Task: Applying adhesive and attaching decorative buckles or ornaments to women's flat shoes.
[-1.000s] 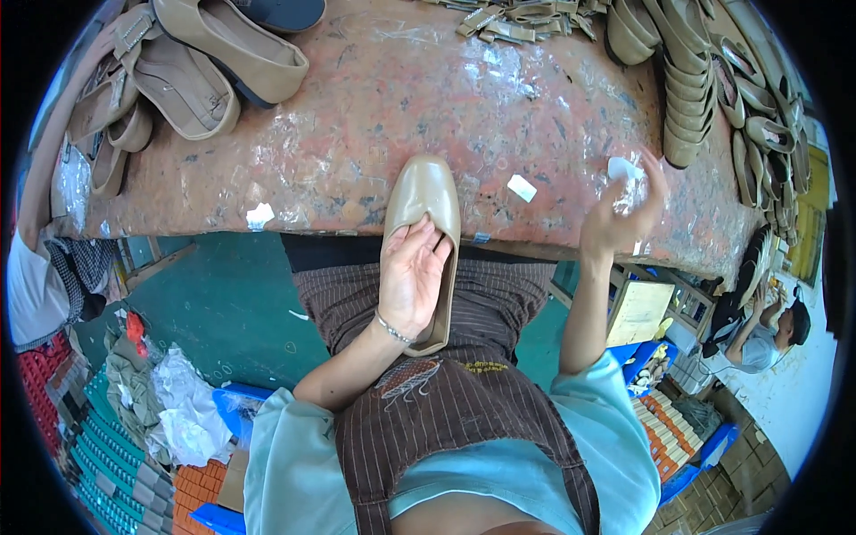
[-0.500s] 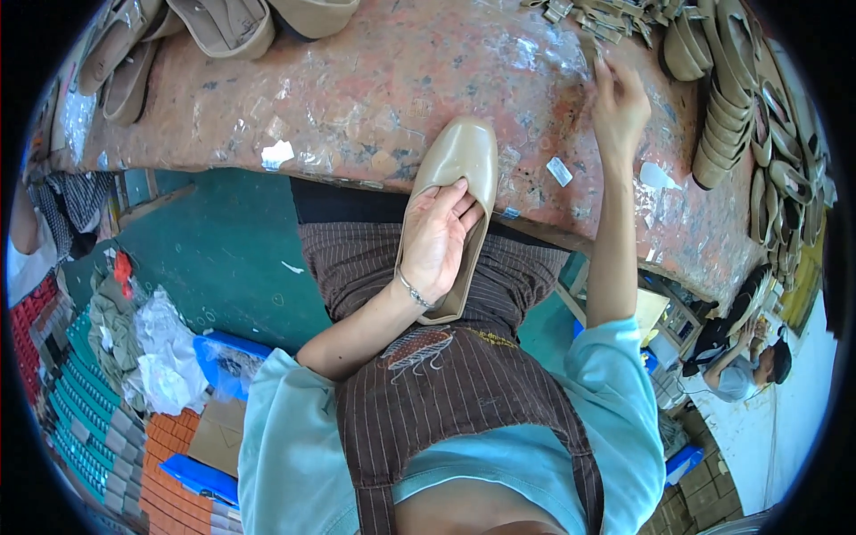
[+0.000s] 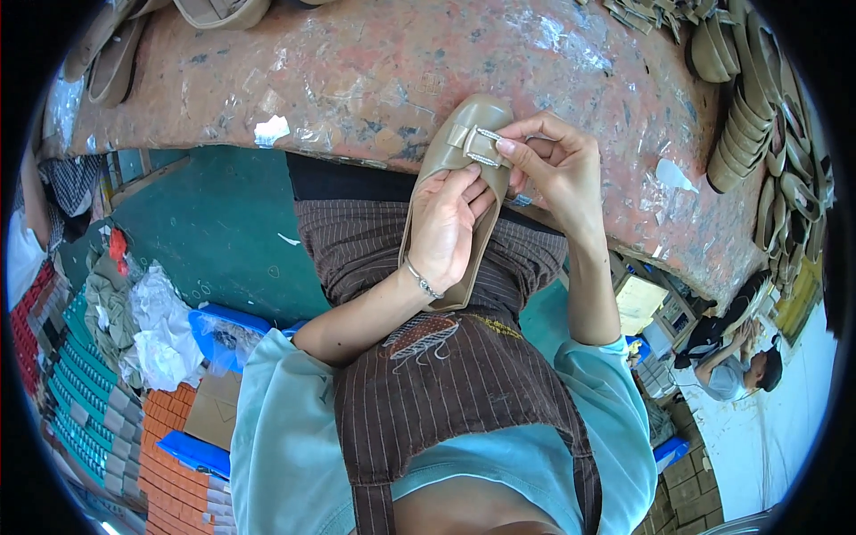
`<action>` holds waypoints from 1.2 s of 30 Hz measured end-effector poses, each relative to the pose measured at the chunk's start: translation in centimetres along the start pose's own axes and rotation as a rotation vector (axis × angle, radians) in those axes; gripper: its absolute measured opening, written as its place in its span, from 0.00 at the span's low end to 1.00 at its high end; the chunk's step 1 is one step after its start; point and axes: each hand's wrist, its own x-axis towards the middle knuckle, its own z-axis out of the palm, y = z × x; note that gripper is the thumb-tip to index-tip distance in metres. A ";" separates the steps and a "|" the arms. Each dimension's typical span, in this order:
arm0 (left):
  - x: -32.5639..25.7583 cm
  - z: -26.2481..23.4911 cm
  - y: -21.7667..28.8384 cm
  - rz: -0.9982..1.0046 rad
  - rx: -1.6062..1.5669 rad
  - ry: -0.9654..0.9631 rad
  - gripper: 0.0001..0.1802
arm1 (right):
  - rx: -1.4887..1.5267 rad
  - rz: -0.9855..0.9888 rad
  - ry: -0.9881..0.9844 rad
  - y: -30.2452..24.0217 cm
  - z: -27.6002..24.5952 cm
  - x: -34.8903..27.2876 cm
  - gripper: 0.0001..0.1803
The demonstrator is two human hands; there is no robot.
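My left hand (image 3: 445,223) grips a beige flat shoe (image 3: 477,109) by its opening, thumb on the upper's edge and fingers inside. The shoe's toe points away from me, over the table's near edge, and its heel is close to my apron. Between the thumb and fingers of my right hand (image 3: 562,165) is a beige bow ornament (image 3: 477,144) with a silvery sparkling buckle. The bow lies over the shoe's toe upper; whether it is pressed against the leather I cannot tell.
The worn reddish table (image 3: 357,98) carries stacked beige shoes (image 3: 742,134) at the right and more shoes (image 3: 118,67) at the far left. Loose bow ornaments (image 3: 637,13) lie at the back right. Blue bins (image 3: 223,334) stand on the floor at left; another person (image 3: 740,370) sits at far right.
My right hand has come back from the ornament pile to the shoe, bringing a bow over its toe. My left hand still holds the shoe, now turned slightly.
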 end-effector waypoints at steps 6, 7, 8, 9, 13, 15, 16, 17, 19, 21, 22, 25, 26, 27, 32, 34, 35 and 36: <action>0.0 -0.3 0.2 0.000 0.004 -0.004 0.10 | -0.102 -0.069 0.063 0.5 0.7 0.2 0.03; 0.1 -0.3 0.3 -0.001 0.000 0.000 0.09 | -0.101 -0.067 0.066 0.5 0.8 0.3 0.03; 0.1 -0.4 0.4 -0.003 -0.004 0.004 0.09 | -0.133 -0.088 0.072 0.6 0.9 0.4 0.03; 0.1 -0.3 0.4 -0.009 -0.003 -0.003 0.09 | -0.168 -0.111 0.081 0.6 0.9 0.4 0.04; 0.3 -0.3 -0.1 -0.025 -0.010 -0.046 0.11 | -0.165 -0.160 0.152 0.3 0.4 -0.1 0.03; 0.0 0.6 0.1 -0.024 0.079 0.011 0.13 | -0.216 -0.156 0.128 0.5 0.3 -0.4 0.06; 0.2 0.3 0.2 -0.005 0.178 0.094 0.14 | -0.228 -0.158 0.106 0.4 0.6 -0.4 0.07; 0.4 0.1 0.0 -0.003 0.224 0.128 0.16 | -0.178 -0.211 0.094 0.9 0.7 -0.4 0.08; 0.3 -0.2 0.6 0.030 0.245 0.079 0.18 | -0.232 -0.215 0.069 -0.4 0.8 -1.0 0.09; 0.6 -0.4 1.8 0.005 0.140 0.050 0.18 | -0.170 -0.311 0.122 -2.1 -0.6 -2.3 0.08; 0.3 -0.1 3.1 -0.098 0.003 0.004 0.17 | -0.114 -0.365 0.168 -2.7 -1.9 -2.9 0.08; -3.2 3.3 6.6 0.154 0.202 0.127 0.15 | -0.532 -0.675 0.715 -4.0 -9.4 -3.9 0.12; -3.6 2.9 8.6 0.160 0.235 0.123 0.13 | -0.623 -0.663 0.944 -4.1 -12.4 -4.2 0.12; -5.1 5.4 11.0 0.177 0.229 0.022 0.11 | -0.760 -0.694 1.035 -4.7 -15.1 -4.1 0.15; -2.5 13.4 26.8 0.918 0.231 -0.042 0.19 | -1.279 -0.623 1.252 -6.4 -23.8 0.2 0.34; 1.5 16.8 37.7 0.896 0.521 -0.258 0.19 | -1.428 -0.582 1.179 -6.9 -26.6 2.8 0.42; 4.4 17.3 43.0 0.862 0.668 -0.324 0.19 | -1.463 -0.545 1.213 -6.7 -28.0 3.7 0.42; 7.2 18.1 47.4 0.831 0.820 -0.371 0.18 | -1.490 -0.515 1.230 -6.3 -28.8 5.2 0.43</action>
